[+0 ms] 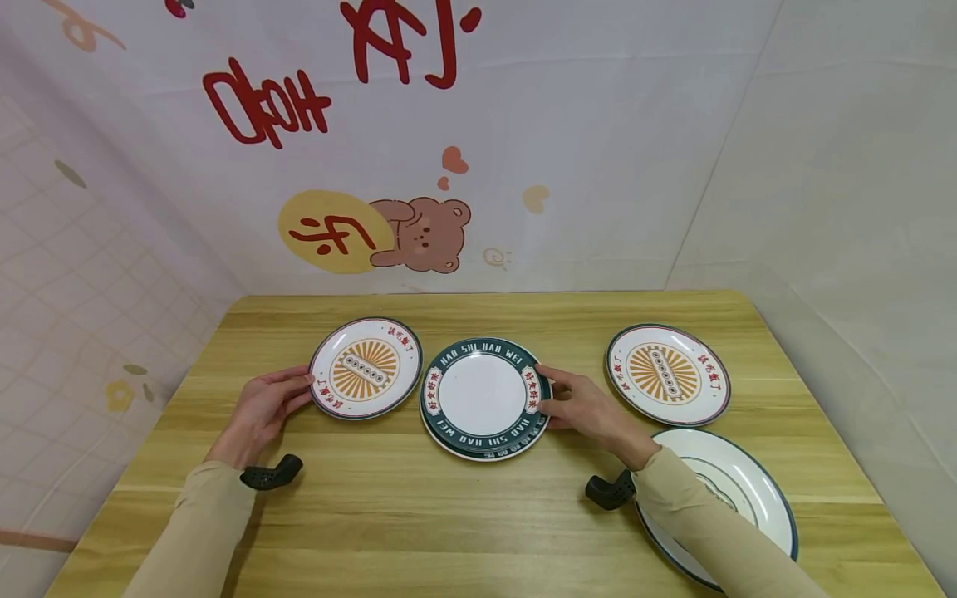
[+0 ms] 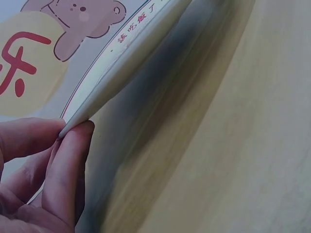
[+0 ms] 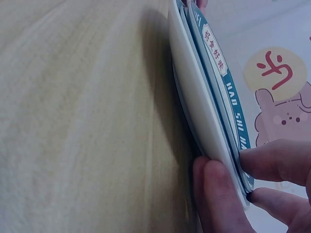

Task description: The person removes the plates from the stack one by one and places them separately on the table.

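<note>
On the wooden desk [image 1: 389,515] the left hand [image 1: 262,411] pinches the near-left rim of a sunburst plate [image 1: 365,367]; in the left wrist view the thumb sits on top of the rim and the fingers [image 2: 68,170] curl beneath it, so that edge is already raised a little off the wood. The right hand [image 1: 586,409] grasps the right edge of the green-rimmed plate [image 1: 484,397] just beside it, and the right wrist view shows this is really a small stack, with the thumb over the top rim and the fingers [image 3: 218,199] under the lowest plate. The two plates lie almost touching in the middle of the desk. A second sunburst plate [image 1: 668,374] rests apart at the right, and a large white plate [image 1: 755,490] lies under the right forearm near the desk's front corner. The risks, as I judge them: each grip holds only at one edge, so a tilted plate could slide out of the pinch; the stacked plates could shear apart if lifted unevenly; the close rims could knock and chip if either moves sideways; and the right sleeve could drag the large plate toward the edge.
</note>
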### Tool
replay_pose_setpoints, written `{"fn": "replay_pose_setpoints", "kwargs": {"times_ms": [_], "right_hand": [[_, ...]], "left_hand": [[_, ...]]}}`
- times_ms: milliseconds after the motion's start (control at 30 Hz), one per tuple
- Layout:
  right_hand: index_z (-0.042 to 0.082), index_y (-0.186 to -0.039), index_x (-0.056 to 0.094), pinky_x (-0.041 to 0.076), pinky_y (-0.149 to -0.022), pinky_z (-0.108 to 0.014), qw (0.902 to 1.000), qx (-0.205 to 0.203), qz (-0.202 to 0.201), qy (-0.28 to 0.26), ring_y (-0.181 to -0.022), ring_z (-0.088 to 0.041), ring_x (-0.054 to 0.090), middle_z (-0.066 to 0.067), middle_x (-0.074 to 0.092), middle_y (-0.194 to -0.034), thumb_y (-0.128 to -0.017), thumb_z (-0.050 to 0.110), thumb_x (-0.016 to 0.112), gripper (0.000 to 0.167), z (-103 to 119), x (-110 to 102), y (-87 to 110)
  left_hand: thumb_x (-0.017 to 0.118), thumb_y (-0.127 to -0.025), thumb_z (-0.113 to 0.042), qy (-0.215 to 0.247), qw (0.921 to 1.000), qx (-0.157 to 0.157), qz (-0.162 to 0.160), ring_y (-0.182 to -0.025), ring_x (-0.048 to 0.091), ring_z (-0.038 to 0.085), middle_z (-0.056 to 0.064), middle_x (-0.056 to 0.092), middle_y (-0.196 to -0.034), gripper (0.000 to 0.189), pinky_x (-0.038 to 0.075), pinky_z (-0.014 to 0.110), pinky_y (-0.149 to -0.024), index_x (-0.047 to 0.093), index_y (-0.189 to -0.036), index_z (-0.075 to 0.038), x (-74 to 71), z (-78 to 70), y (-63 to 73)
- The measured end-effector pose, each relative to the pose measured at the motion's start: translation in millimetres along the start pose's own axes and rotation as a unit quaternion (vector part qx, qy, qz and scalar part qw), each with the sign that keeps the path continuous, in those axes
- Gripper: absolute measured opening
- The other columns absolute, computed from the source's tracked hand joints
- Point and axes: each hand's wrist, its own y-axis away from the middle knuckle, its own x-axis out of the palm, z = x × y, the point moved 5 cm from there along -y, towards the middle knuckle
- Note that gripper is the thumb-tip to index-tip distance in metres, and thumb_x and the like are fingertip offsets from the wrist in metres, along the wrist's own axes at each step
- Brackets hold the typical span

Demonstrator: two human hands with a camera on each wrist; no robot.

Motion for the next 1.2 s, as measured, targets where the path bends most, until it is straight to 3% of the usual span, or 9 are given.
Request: {"fn": "replay_pose_setpoints", "kwargs": {"times_ms": [433, 533, 633, 800, 933, 1033, 1133, 1167, 1200], "right_hand": [[0.002, -0.159, 0.037, 0.062, -0.084, -0.036, 1.0, 0.002, -0.005, -0.004, -0.092, -0.022, 0.066, -0.028, 0.052, -0.126, -0.098, 0.002, 0.066, 0.068, -2, -1, -1.6], [0.003, -0.159, 0.038, 0.062, -0.083, -0.036, 1.0, 0.006, -0.008, 0.001, -0.092, -0.021, 0.066, -0.027, 0.053, -0.126, -0.098, 0.003, 0.067, 0.068, -2, -1, -2.0], [0.003, -0.159, 0.038, 0.063, -0.083, -0.036, 0.9999, 0.011, -0.01, 0.0, -0.092, -0.021, 0.067, -0.027, 0.052, -0.126, -0.098, 0.003, 0.068, 0.068, -3, -1, -2.1], [0.003, -0.159, 0.038, 0.063, -0.083, -0.036, 0.9998, 0.013, -0.012, -0.009, -0.091, -0.021, 0.067, -0.028, 0.051, -0.127, -0.097, 0.001, 0.067, 0.069, -3, -1, -1.9], [0.002, -0.159, 0.038, 0.063, -0.083, -0.036, 0.9998, 0.013, -0.012, -0.01, -0.092, -0.021, 0.068, -0.028, 0.052, -0.128, -0.097, 0.001, 0.067, 0.068, -3, 0, -1.9], [0.003, -0.159, 0.038, 0.062, -0.083, -0.036, 0.9998, 0.015, -0.012, -0.008, -0.092, -0.021, 0.067, -0.028, 0.051, -0.129, -0.098, 0.001, 0.067, 0.068, -2, 0, -1.8], [0.004, -0.16, 0.037, 0.062, -0.084, -0.037, 0.9998, 0.016, -0.01, -0.006, -0.093, -0.022, 0.067, -0.028, 0.051, -0.13, -0.098, 0.002, 0.067, 0.068, -2, 0, -1.2], [0.004, -0.16, 0.037, 0.062, -0.084, -0.037, 0.9998, 0.016, -0.008, -0.007, -0.093, -0.022, 0.067, -0.028, 0.051, -0.13, -0.098, 0.002, 0.067, 0.069, -1, 0, -0.9], [0.004, -0.16, 0.036, 0.062, -0.085, -0.038, 0.9998, 0.016, -0.007, -0.008, -0.093, -0.022, 0.067, -0.029, 0.051, -0.13, -0.099, 0.002, 0.067, 0.069, -1, 0, -0.7]], "left_hand": [[0.068, -0.096, 0.004, -0.036, 0.9993, 0.005, -0.01, -0.087, 0.073, 0.009, -0.004, 0.074, -0.093, 0.017, 0.061, 0.024, -0.08, 0.075, -0.102, -0.011, -3.2, 0.2, -3.9], [0.067, -0.097, 0.004, -0.058, 0.9982, 0.014, -0.012, -0.085, 0.073, 0.008, -0.005, 0.074, -0.091, 0.022, 0.06, 0.024, -0.08, 0.071, -0.118, -0.001, -3.7, 0.7, -4.8], [0.064, -0.1, 0.001, -0.122, 0.992, 0.033, -0.009, -0.084, 0.072, 0.004, -0.005, 0.072, -0.096, 0.041, 0.06, 0.022, -0.08, 0.056, -0.138, 0.012, -1.8, 0.6, -4.7], [0.06, -0.104, -0.006, -0.251, 0.9657, 0.065, -0.015, -0.087, 0.068, -0.003, 0.017, 0.066, -0.123, 0.051, 0.059, 0.02, -0.081, 0.044, -0.146, 0.018, 3.2, -2.2, -2.6], [0.057, -0.106, -0.012, -0.298, 0.9519, 0.071, -0.015, -0.09, 0.066, -0.004, 0.033, 0.051, -0.143, 0.051, 0.058, 0.02, -0.084, 0.044, -0.147, 0.016, 7.5, -5.1, -0.1], [0.056, -0.107, -0.018, -0.362, 0.9271, 0.093, -0.03, -0.098, 0.064, 0.003, 0.033, 0.052, -0.144, 0.052, 0.056, 0.016, -0.082, 0.047, -0.148, 0.013, 11.3, -9.0, 2.7], [0.058, -0.105, -0.02, -0.421, 0.8909, 0.146, -0.089, -0.109, 0.064, 0.019, 0.028, 0.06, -0.139, 0.048, 0.049, 0.01, -0.077, 0.055, -0.144, 0.008, 16.0, -14.1, 8.5], [0.059, -0.104, -0.019, -0.429, 0.881, 0.166, -0.113, -0.112, 0.064, 0.024, 0.026, 0.062, -0.137, 0.046, 0.046, 0.009, -0.075, 0.058, -0.142, 0.006, 18.8, -15.3, 11.7], [0.06, -0.103, -0.017, -0.424, 0.8766, 0.185, -0.132, -0.115, 0.063, 0.029, 0.025, 0.063, -0.135, 0.044, 0.044, 0.008, -0.075, 0.06, -0.141, 0.005, 22.2, -15.7, 15.1]]}}
